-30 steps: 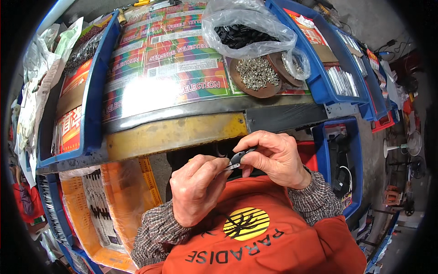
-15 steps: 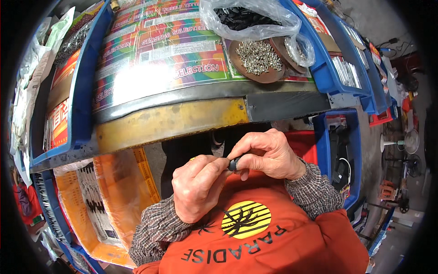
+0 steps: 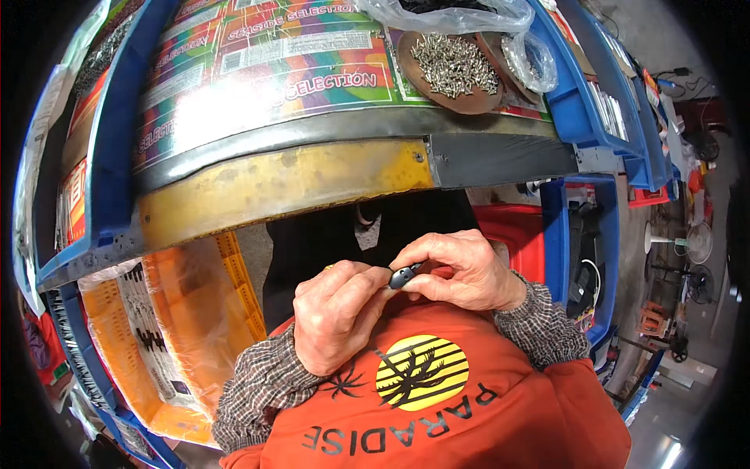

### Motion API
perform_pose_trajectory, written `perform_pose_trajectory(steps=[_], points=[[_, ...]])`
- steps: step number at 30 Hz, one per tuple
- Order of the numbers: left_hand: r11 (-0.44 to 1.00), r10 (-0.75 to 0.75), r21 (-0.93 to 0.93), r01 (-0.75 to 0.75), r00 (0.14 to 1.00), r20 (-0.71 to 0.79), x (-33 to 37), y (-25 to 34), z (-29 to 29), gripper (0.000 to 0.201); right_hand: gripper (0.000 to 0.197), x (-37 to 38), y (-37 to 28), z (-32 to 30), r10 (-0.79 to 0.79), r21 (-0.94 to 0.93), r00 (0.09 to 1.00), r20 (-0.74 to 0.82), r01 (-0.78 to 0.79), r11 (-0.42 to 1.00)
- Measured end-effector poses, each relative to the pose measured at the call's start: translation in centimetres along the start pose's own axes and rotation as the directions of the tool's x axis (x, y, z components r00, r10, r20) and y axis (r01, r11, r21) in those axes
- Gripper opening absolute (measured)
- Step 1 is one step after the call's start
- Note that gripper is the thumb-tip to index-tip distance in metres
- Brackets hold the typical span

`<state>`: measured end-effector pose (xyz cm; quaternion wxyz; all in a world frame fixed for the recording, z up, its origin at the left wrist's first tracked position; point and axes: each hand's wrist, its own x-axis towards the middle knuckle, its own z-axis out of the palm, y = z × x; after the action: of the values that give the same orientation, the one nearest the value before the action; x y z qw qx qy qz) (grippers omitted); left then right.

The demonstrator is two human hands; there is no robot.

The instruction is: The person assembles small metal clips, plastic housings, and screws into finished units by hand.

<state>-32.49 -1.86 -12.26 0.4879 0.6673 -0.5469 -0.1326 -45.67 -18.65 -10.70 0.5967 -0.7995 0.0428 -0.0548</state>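
Note:
Between my two hands, in front of the red apron, is a small black plastic part with a rounded end and small holes in its face. My left hand pinches its left end with thumb and forefinger. The fingertips of my right hand close on its other end, covering much of it. A thin dark edge shows by the right thumb and forefinger; I cannot make out what it belongs to. Beyond my hands, on the bench, a brown dish holds many small silvery metal pins.
The bench's front edge runs across ahead of my hands. A clear plastic bag with black pieces lies behind the dish. Blue bins flank the bench. An orange lined crate stands at lower left, a blue crate at right.
The black part has turned so its holed face shows, and my right fingers have shifted on it. The view has tilted down, so the bench sits higher in the picture.

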Motion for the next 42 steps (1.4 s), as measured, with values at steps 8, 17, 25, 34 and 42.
perform_pose_trajectory(steps=[8,17,25,34,42], points=[[1.000,-0.020,0.010,0.020,1.000,-0.008,-1.0,-0.1,0.9,0.025,0.019,-1.0,0.8,1.3,0.109,0.104,0.994,-0.006,-0.108,0.989],[1.000,-0.019,0.017,0.019,1.000,-0.012,-1.0,-0.3,1.4,0.025,0.018,-1.5,1.7,1.7,0.072,0.113,0.997,-0.036,-0.067,0.991],[0.999,0.037,-0.002,-0.037,0.997,0.070,-0.5,-1.0,0.9,0.026,0.015,-1.8,2.1,2.3,0.076,0.264,0.992,-0.098,-0.047,0.963],[1.000,-0.004,0.023,0.005,1.000,-0.024,-1.1,-0.7,1.6,0.026,0.015,-2.1,2.4,3.3,-0.017,0.047,0.969,-0.245,0.030,0.998],[0.996,0.077,-0.060,-0.072,0.992,0.097,-0.5,-1.8,0.9,0.026,0.014,-2.4,2.5,3.3,0.104,0.307,0.981,-0.165,-0.049,0.950]])
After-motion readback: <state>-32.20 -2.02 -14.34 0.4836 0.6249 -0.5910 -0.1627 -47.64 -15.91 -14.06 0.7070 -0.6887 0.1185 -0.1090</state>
